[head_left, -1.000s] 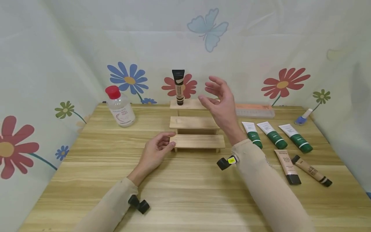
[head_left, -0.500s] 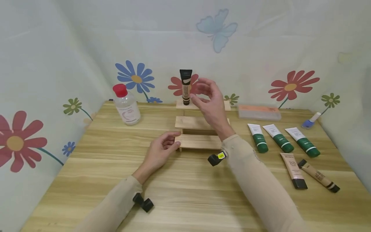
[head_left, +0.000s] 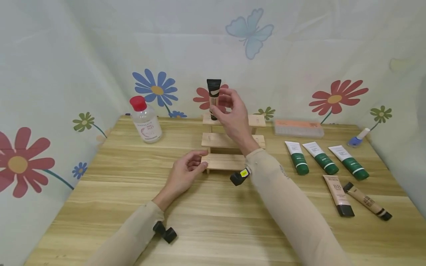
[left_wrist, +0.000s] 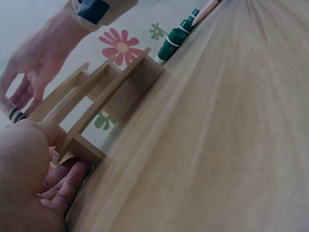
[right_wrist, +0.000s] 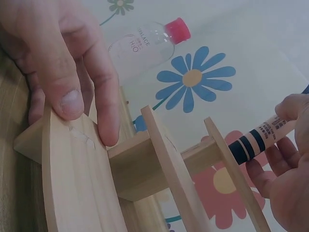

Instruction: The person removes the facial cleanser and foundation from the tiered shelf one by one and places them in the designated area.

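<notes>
On the top step of a three-tier wooden display stand [head_left: 229, 161], a black-and-beige cosmetic tube [head_left: 213, 88] stands upright on its cap, near the left end. My right hand [head_left: 233, 114] holds that tube by its lower half, thumb in front and fingers behind; the right wrist view shows the tube's striped cap [right_wrist: 246, 147] against the top step. With thumb above and fingers at the side, my left hand [head_left: 183, 171] grips the left end of the lowest step, also visible in the left wrist view, where the left hand [left_wrist: 34, 169] hides part of that end.
A clear bottle with a red cap [head_left: 146, 127] stands left of the stand. To the right lie three green-and-white tubes [head_left: 321, 159], a BB cream tube [head_left: 338, 195] and a beige tube [head_left: 367, 201]. Behind them are an orange-topped box [head_left: 298, 128] and blue nail polish [head_left: 357, 138].
My right hand has moved left from beside the stand's top and now holds the upright tube. The left hand stays on the lowest step. The head view has shifted slightly.
</notes>
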`<state>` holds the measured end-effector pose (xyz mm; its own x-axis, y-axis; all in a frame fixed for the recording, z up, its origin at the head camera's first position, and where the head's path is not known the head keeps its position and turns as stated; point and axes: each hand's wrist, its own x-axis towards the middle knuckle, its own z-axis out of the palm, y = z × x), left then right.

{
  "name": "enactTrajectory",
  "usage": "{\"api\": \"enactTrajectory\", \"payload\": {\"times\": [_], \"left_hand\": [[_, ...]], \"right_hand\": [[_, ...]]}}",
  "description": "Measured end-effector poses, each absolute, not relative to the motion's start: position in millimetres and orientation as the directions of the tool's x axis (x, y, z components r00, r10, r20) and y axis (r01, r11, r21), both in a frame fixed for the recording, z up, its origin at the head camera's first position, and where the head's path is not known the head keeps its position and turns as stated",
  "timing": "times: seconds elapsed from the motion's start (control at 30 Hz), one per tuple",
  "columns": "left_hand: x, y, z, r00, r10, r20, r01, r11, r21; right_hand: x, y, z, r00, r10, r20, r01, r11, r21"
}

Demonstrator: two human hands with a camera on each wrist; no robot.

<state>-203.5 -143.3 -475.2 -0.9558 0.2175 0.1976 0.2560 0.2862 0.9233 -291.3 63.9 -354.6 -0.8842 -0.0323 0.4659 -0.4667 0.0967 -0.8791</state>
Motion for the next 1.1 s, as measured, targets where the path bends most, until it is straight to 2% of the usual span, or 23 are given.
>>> {"api": "enactTrajectory", "payload": {"times": [0.63,0.97,1.1], "left_hand": [[-203.2,-143.7,-476.8,-0.957,0.213,0.199,0.257,0.292,0.921],[-202.4,-144.0,-477.4,-0.957,0.216,0.193,0.255,0.309,0.916],[-202.6,-143.5,-476.6,-0.957,0.215,0.196,0.257,0.31,0.915]], "right_hand": [[-283.9,73.1,-352.9,-0.867,-0.004,0.498,-0.497,0.072,-0.865],[-266.7,101.4,-344.4,-0.833,0.085,0.546,-0.547,0.02,-0.837],[-258.1,117.8,-342.1,-0.826,0.121,0.551,-0.549,0.048,-0.834]]}}
